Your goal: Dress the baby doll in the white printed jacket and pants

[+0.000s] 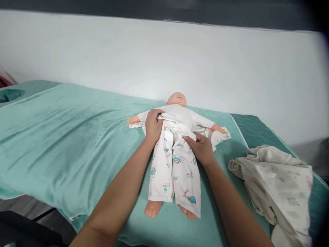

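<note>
My left hand (153,126) pinches the white printed baby trousers (172,166) at the doll (180,115) waist; my right hand (200,148) grips likewise. Crumpled cream cloth (279,185) lies right, partly cut off.

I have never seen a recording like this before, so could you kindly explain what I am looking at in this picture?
There is no machine here: a camera worn on a person's head looks forward and down at their own two bare hands. A baby doll lies on its back on a teal towel spread over a padded table. The doll wears white printed trousers. The left hand closes its grip on the waistband at the doll's side, and the right hand pinches the waistband on the other side. A crumpled pile of printed cloth lies to the right, and a white wall stands behind.
</note>
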Demonstrator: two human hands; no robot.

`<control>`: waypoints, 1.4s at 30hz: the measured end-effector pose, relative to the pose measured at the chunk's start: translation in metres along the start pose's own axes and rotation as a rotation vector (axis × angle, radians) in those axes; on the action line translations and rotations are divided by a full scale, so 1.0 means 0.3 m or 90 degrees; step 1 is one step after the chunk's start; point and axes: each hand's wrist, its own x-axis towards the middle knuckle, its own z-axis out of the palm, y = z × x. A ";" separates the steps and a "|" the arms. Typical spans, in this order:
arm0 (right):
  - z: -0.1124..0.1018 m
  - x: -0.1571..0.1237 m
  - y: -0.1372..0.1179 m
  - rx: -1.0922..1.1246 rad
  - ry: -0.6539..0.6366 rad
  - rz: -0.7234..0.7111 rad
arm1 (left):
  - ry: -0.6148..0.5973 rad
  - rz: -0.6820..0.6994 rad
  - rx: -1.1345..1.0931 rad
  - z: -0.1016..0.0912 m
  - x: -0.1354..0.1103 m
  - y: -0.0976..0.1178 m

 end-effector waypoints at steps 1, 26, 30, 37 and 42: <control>0.002 0.003 0.000 -0.005 0.007 0.000 | -0.001 0.001 -0.001 0.000 0.001 0.001; 0.011 0.006 0.012 -0.082 0.079 -0.026 | -0.148 -0.094 0.059 -0.227 -0.359 0.189; 0.005 -0.017 0.003 -0.063 0.078 -0.033 | -0.177 -0.137 0.052 -0.227 -0.370 0.191; -0.017 -0.150 -0.023 -0.029 0.074 -0.064 | -0.149 -0.134 0.078 -0.206 -0.364 0.176; -0.029 -0.270 -0.040 0.022 -0.014 -0.049 | -0.154 -0.127 0.083 -0.209 -0.369 0.174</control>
